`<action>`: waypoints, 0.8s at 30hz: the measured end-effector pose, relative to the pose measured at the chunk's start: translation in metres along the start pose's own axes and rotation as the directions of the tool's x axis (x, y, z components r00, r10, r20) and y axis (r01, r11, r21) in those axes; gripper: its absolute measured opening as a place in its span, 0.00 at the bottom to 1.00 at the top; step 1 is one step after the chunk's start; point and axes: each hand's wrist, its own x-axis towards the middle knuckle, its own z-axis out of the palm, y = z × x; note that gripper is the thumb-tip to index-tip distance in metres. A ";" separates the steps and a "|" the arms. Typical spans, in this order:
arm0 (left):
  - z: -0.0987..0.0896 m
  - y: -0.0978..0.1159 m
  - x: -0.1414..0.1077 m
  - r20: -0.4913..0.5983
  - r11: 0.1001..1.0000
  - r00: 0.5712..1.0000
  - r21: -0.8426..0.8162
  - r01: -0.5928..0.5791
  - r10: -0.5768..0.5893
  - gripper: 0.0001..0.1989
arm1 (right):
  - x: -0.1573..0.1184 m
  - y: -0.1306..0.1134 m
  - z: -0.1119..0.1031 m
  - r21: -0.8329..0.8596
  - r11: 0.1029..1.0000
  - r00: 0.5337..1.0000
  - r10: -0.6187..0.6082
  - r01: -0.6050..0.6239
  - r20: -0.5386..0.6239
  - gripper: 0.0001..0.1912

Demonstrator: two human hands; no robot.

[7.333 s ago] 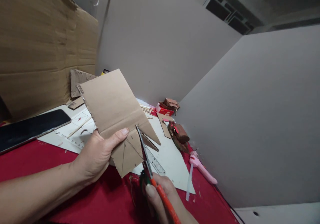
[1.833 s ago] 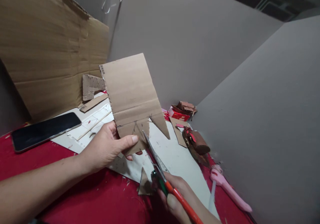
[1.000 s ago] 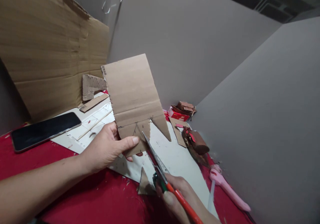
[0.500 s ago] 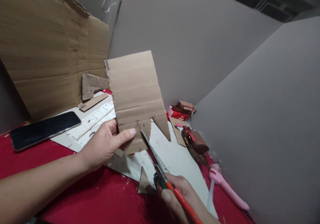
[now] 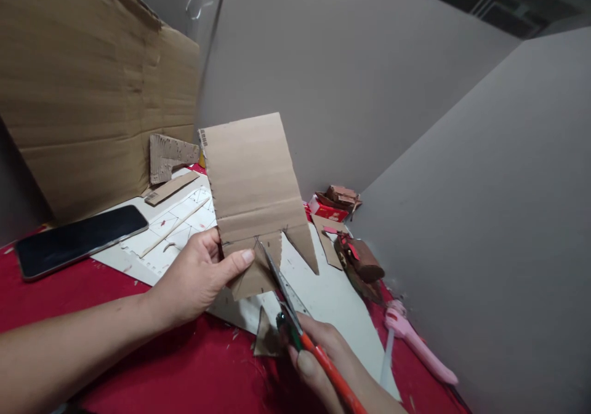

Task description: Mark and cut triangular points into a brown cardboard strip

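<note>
My left hand (image 5: 203,272) grips a brown piece of cardboard (image 5: 253,180) by its lower left edge, thumb in front and fingers hidden behind. Pencil lines mark the cardboard, and its lower edge has a V-shaped notch beside a pointed flap. In my right hand (image 5: 323,352) is a pair of scissors (image 5: 289,297) with orange on the handle; a small dark green part shows near the pivot. Their blades lie against the lower flap, tips close to a pencil mark. A cut-off cardboard triangle (image 5: 266,335) lies below, beside my right hand.
A phone (image 5: 83,238) lies at left on the red cloth (image 5: 152,365). Behind it stands a large cardboard sheet (image 5: 92,94). White board (image 5: 341,303) and a drawn-on paper (image 5: 184,217) lie beneath my hands. At right are a small brown model (image 5: 364,260) and a pink glue gun (image 5: 420,346).
The cardboard has come down slightly in my left hand. The scissors have shifted a little up and left, their blades still at the lower flap.
</note>
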 end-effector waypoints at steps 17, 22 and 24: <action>0.004 -0.001 -0.001 0.005 0.998 1.000 -0.056 -0.029 0.029 0.21 | -0.002 -0.007 0.005 0.100 0.993 0.996 0.073 -0.067 -0.053 0.28; 0.001 -0.003 0.001 0.027 0.998 0.999 -0.058 -0.023 0.024 0.21 | -0.002 -0.003 0.007 0.165 0.985 0.995 0.069 -0.058 -0.065 0.29; 0.000 -0.003 0.002 0.029 0.998 0.999 -0.054 -0.023 0.024 0.21 | -0.002 -0.003 0.007 0.176 0.982 0.996 0.077 -0.067 -0.049 0.30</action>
